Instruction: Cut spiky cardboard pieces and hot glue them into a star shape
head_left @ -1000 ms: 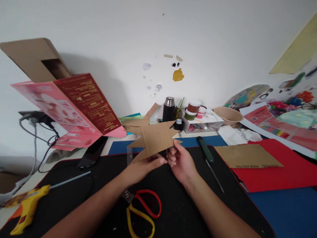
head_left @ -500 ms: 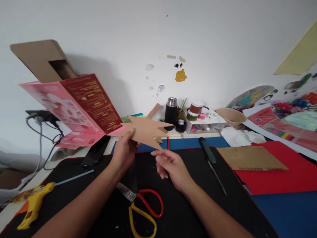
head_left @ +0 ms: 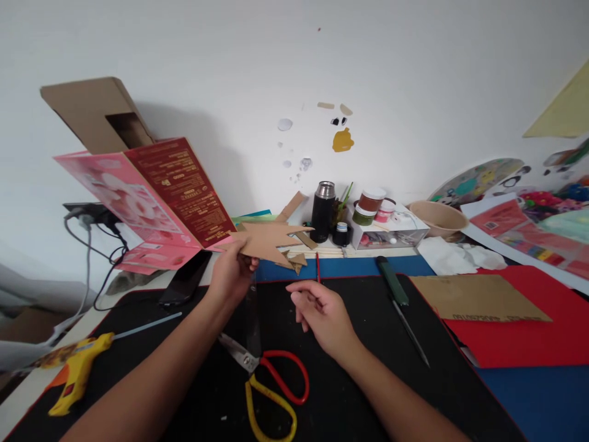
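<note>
A flat brown cardboard cutout (head_left: 269, 239) with pointed, jagged edges is pinched in my left hand (head_left: 232, 270), thumb on top, held above the far part of the black mat (head_left: 350, 393). My right hand (head_left: 322, 316) hovers over the mat to the right of it, apart from the cutout. Its fingers are loosely curled and spaced, with nothing seen between them. Scissors (head_left: 251, 362) with one red and one yellow handle lie on the mat between my forearms, blades partly spread and pointing away.
A yellow glue gun (head_left: 76, 371) lies at the left, near a black phone (head_left: 186, 279) and a pink-and-red folder (head_left: 184, 190). On the right are a green-handled pointed tool (head_left: 396, 288), a cardboard piece (head_left: 478, 298) and red sheets (head_left: 543, 341). Behind stand a black bottle (head_left: 323, 212) and paint jars (head_left: 371, 201).
The cutout has tilted flatter and drawn slightly left of my right hand, uncovering cardboard scraps behind it. The whole view has shifted a little, and the scissors lie as before.
</note>
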Demonstrator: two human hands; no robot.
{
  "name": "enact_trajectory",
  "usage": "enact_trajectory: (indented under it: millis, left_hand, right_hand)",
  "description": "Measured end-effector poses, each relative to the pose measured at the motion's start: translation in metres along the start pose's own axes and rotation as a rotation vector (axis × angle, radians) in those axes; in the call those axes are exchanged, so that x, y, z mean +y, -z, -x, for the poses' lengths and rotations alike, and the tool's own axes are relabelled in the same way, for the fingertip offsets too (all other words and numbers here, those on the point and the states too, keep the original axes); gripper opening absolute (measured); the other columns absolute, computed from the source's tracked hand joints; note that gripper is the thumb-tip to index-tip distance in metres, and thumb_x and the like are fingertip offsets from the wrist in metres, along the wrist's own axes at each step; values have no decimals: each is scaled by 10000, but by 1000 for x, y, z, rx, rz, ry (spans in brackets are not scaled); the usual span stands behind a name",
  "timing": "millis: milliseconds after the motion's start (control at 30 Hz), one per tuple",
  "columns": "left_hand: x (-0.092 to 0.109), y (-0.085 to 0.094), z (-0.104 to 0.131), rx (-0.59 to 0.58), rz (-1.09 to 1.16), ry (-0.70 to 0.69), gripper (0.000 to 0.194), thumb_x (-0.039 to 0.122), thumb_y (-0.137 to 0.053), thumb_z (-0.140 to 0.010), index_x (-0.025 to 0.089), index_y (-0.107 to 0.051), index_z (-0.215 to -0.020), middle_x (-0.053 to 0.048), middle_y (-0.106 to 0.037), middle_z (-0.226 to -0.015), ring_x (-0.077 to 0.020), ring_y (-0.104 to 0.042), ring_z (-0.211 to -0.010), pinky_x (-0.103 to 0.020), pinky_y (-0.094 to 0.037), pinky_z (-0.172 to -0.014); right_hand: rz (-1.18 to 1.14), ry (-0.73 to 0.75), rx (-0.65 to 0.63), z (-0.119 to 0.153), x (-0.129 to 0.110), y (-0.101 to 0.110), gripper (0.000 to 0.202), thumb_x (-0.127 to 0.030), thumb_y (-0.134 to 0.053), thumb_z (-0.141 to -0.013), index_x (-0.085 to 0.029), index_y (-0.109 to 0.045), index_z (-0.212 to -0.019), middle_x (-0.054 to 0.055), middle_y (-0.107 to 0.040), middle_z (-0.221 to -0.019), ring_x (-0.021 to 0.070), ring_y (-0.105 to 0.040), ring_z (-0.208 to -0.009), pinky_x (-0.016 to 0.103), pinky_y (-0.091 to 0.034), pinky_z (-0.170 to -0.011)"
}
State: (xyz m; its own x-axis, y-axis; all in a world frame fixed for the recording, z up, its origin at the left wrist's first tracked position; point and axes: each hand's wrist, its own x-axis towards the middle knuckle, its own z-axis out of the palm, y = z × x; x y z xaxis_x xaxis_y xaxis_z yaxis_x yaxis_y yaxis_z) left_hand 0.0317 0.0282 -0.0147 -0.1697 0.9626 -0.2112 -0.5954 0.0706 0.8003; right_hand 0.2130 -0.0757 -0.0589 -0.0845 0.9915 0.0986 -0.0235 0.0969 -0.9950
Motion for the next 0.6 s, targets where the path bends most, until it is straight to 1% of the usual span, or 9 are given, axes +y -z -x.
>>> enact_trajectory:
  millis: [167, 300, 433, 500, 533, 600]
  left_hand:
    - [-11, 6, -3, -92, -107, -141, 177, 275, -755, -748, 162, -625, -790, 17, -608, -552, -118, -541, -411, -200, -395, -385]
    - [-17, 9, -1, -91, -180, -222, 264, 351, -801, -739, 155, -643, -819, 17, -628, -587, -123, -554, -428, -219, -435, -410]
    - [-21, 10, 2, -104, -250, -263, 307, 397, -809, -757, 148, -660, -857, 7, -650, -644, -119, -558, -462, -223, -454, -426]
    - [-23, 10, 2, -116, -266, -273, 312, 408, -807, -772, 149, -664, -874, -2, -663, -679, -121, -572, -488, -224, -464, -435]
    - [-23, 11, 2, -121, -270, -277, 311, 409, -806, -780, 150, -665, -880, -6, -668, -693, -124, -579, -499, -226, -469, -440]
    - [-24, 12, 2, -131, -279, -285, 305, 411, -799, -799, 149, -670, -884, -8, -666, -700, -126, -582, -504, -232, -476, -447]
  right_hand:
    - [56, 73, 114, -2, 1, 3, 381, -492, -679, -967, -175, -741, -1168, -39, -591, -640, 125, -534, -494, 248, -418, -493]
    - [165, 133, 172, -2, 6, 5, 429, -501, -699, -965, -174, -731, -1242, -39, -578, -657, 140, -546, -532, 257, -443, -522]
    - [296, 182, 189, -1, 10, 6, 422, -491, -672, -994, -181, -735, -1274, -17, -623, -685, 169, -620, -610, 274, -497, -608]
    - [351, 190, 200, -1, 10, 7, 392, -471, -640, -1015, -184, -743, -1262, -8, -653, -682, 174, -636, -613, 273, -488, -615]
    - [379, 194, 205, -1, 10, 7, 363, -459, -624, -1025, -187, -754, -1227, -8, -658, -669, 172, -633, -602, 269, -471, -605]
    - [435, 206, 199, 0, 7, 8, 300, -432, -591, -1045, -196, -775, -1061, -12, -644, -626, 164, -616, -575, 261, -431, -587]
